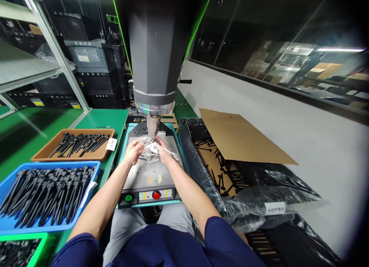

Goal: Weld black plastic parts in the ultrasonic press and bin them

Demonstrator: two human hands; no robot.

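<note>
My left hand (134,151) is at the left side of a small metal fixture (154,158) on the press bed, its fingers closed together. My right hand (165,149) is close by on the other side, fingers bent in around the same spot. Between them is a shiny piece of clear plastic (150,147), and I cannot tell whether it is held or fixed there. Whatever small part the fingertips grip is hidden. The metal tip (153,125) of the grey press head (155,55) stands directly above the fingers.
A green button (128,198) and a red button (156,195) are on the press front. On the left are an orange tray (102,155) and a blue tray (96,171) of black threaded parts, and a green bin (49,240). At right, a plastic-lined box (190,159) carries cardboard (245,138).
</note>
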